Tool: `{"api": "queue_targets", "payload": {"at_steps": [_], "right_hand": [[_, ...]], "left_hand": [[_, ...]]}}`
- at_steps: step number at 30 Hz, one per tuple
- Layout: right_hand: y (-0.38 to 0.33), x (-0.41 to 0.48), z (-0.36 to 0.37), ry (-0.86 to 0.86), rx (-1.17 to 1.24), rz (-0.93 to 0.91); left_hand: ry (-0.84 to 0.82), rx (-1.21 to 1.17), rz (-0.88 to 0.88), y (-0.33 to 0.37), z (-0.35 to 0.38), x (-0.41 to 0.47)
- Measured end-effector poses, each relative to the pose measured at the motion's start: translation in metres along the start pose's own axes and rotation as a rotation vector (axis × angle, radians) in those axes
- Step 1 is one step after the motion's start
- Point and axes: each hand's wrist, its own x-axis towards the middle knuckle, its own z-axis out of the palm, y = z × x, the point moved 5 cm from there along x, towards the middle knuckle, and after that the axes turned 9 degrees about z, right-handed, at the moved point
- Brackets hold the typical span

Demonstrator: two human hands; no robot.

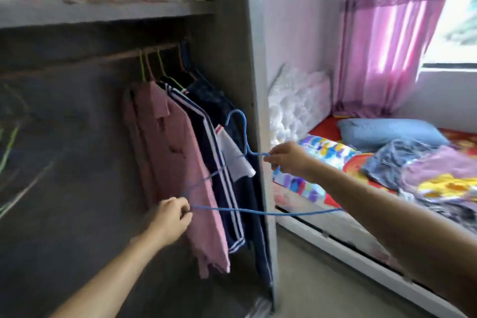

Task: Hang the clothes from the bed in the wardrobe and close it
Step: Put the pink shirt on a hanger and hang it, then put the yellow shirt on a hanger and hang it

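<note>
An empty blue wire hanger (258, 212) is held between my two hands in front of the open wardrobe (232, 59). My left hand (171, 219) pinches its left corner. My right hand (289, 159) pinches the wire just below the hook. On the rail (103, 58) hang a pink shirt (178, 162), a navy jacket with white stripes (219, 175) and dark garments. A heap of clothes (423, 170), blue-grey, lilac and yellow, lies on the bed (335, 227) at the right.
A shelf (103, 11) above the rail holds white bundled fabric. The wardrobe's side panel (260, 111) stands between the rail and the bed. A blue pillow (389, 133), a colourful pillow, a pink curtain (382, 33) and a window are at the right. Spare hangers blur at far left.
</note>
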Motion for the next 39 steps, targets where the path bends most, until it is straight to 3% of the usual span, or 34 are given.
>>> {"api": "queue_targets", "payload": {"at_steps": [12, 20, 28, 39], "right_hand": [[0.327, -0.118, -0.253, 0.439, -0.175, 0.419], [0.469, -0.201, -0.420, 0.679, -0.310, 0.628], [0.559, -0.217, -0.497, 0.744, -0.323, 0.828], [0.665, -0.138, -0.610, 0.760, -0.254, 1.086]], "left_hand": [[-0.284, 0.009, 0.458, 0.312, 0.168, 0.097], [-0.470, -0.035, 0.642, 0.530, 0.284, 0.136], [-0.601, -0.025, 0.698, 0.629, 0.368, 0.185], [-0.762, -0.032, 0.736, 0.727, 0.504, 0.325]]}}
